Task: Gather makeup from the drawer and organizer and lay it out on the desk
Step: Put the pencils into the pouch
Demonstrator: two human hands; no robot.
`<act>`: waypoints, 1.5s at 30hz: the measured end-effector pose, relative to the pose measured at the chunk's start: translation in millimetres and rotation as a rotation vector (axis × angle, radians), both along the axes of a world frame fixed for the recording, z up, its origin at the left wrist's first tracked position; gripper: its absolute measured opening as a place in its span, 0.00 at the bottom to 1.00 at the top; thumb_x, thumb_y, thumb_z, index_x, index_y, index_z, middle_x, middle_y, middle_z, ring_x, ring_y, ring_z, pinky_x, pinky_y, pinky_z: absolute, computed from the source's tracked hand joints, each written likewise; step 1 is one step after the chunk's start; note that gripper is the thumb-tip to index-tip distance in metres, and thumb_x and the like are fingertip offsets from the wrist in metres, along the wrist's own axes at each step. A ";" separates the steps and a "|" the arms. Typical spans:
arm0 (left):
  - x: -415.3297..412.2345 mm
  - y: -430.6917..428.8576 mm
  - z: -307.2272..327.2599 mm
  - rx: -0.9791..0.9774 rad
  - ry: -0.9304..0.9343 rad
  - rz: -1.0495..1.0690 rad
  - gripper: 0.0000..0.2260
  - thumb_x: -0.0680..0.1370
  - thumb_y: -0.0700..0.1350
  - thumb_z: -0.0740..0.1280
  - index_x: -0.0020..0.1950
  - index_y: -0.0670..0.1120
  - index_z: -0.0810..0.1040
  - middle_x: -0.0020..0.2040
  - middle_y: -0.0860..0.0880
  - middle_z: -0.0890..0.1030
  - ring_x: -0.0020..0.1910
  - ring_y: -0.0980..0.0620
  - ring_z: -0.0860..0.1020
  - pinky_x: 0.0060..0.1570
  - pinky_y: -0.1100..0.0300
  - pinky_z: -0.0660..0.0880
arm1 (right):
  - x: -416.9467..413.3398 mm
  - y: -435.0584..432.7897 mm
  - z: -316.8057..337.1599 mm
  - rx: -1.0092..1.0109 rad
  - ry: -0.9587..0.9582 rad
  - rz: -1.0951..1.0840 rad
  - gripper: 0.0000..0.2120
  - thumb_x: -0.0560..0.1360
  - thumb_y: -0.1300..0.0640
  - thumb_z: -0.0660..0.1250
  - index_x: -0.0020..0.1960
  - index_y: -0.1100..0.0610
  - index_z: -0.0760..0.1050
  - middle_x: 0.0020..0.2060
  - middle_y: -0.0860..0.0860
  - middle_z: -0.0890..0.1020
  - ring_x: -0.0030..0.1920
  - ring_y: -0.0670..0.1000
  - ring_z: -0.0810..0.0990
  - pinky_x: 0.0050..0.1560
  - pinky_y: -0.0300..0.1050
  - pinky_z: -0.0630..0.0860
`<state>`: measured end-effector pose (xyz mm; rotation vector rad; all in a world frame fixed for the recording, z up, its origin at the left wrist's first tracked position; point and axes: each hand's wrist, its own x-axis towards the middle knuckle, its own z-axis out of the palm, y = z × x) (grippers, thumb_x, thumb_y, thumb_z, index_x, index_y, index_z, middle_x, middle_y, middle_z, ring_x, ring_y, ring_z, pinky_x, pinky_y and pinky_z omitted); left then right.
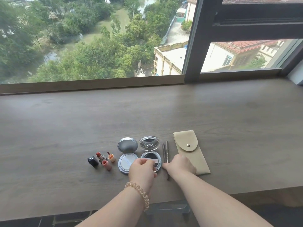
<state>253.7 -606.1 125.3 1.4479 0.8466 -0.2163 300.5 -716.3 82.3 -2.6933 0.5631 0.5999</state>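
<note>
The makeup lies in a row near the front edge of the long grey-brown wooden table [147, 112], about the middle of it. The person's left hand [142, 169] has its grip closed on a thin pale strip [151, 160] over the clear round compact with the dark pan [150, 153]. The strip looks light and bendy, so a soft pinch at its end should do. The clear compact looks hard, smooth and easy to crack; holding its rim would be best. The right hand [179, 164] rests curled on the thin metal sticks [165, 151]; whether its grip holds one cannot be told. They look stiff and may roll. There are two round compacts, counting the open silver one with the white puff [127, 154], at least two sticks, one lipstick with a black cap beside it [98, 158], two small orange pots [109, 160], and one soft tan pouch with a snap [191, 151].
</note>
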 end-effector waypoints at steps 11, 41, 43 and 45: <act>19.9 12.0 24.2 0.237 -0.197 -0.284 0.04 0.73 0.40 0.66 0.44 0.49 0.76 0.40 0.47 0.80 0.32 0.51 0.77 0.32 0.63 0.74 | -8.2 -41.0 26.5 0.249 -0.188 -0.136 0.14 0.65 0.48 0.68 0.26 0.57 0.73 0.26 0.50 0.79 0.33 0.55 0.79 0.33 0.43 0.73; 29.4 -11.7 91.6 1.153 -0.641 -0.824 0.18 0.77 0.59 0.57 0.41 0.49 0.79 0.32 0.53 0.76 0.44 0.52 0.76 0.50 0.57 0.60 | 17.9 -81.2 144.7 1.150 -0.533 -0.694 0.15 0.78 0.52 0.61 0.35 0.56 0.73 0.23 0.49 0.70 0.23 0.48 0.66 0.29 0.40 0.64; 21.9 12.6 80.3 1.164 -0.490 -0.823 0.19 0.76 0.60 0.56 0.39 0.50 0.79 0.34 0.52 0.78 0.45 0.52 0.77 0.47 0.57 0.59 | 23.8 -129.4 148.6 1.153 -0.628 -0.971 0.15 0.79 0.51 0.59 0.34 0.54 0.70 0.19 0.47 0.69 0.18 0.46 0.67 0.28 0.39 0.60; 13.6 45.4 68.7 1.096 -0.290 -0.764 0.16 0.77 0.59 0.59 0.35 0.52 0.77 0.31 0.54 0.76 0.42 0.53 0.77 0.46 0.57 0.62 | 24.3 -175.8 144.6 1.027 -0.731 -0.942 0.16 0.79 0.49 0.59 0.35 0.53 0.71 0.14 0.45 0.71 0.15 0.42 0.70 0.28 0.40 0.60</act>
